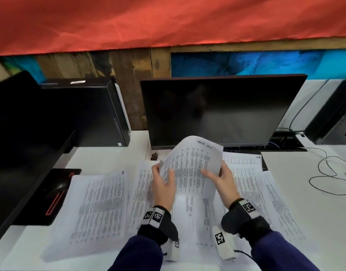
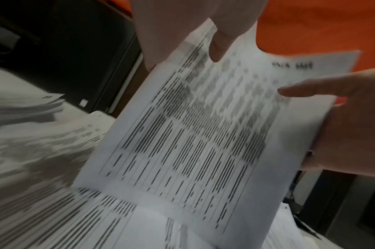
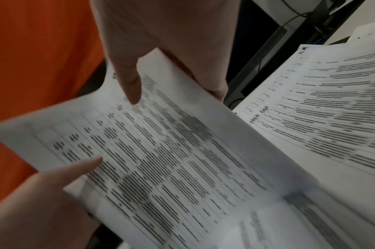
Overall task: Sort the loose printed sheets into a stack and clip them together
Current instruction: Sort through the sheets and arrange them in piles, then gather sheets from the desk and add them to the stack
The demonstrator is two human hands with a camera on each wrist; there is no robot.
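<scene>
Both hands hold up a printed sheet (image 1: 191,165) with table rows and a handwritten heading, tilted above the desk in front of the monitor. My left hand (image 1: 164,178) pinches its left edge, thumb on the printed face. My right hand (image 1: 215,176) pinches its right edge the same way. The left wrist view shows the sheet (image 2: 192,134) with the left thumb (image 2: 217,48) on top. In the right wrist view the right thumb (image 3: 131,84) presses on the sheet (image 3: 171,160). Several loose printed sheets (image 1: 101,208) lie spread over the desk below. Whether more than one sheet is held, I cannot tell.
A dark monitor (image 1: 217,110) stands just behind the held sheet. A black PC tower (image 1: 86,110) stands at the back left. A mouse (image 1: 58,188) rests on a black pad at the left. Cables (image 1: 324,169) trail on the right. A small brown object (image 1: 154,155) lies by the monitor base.
</scene>
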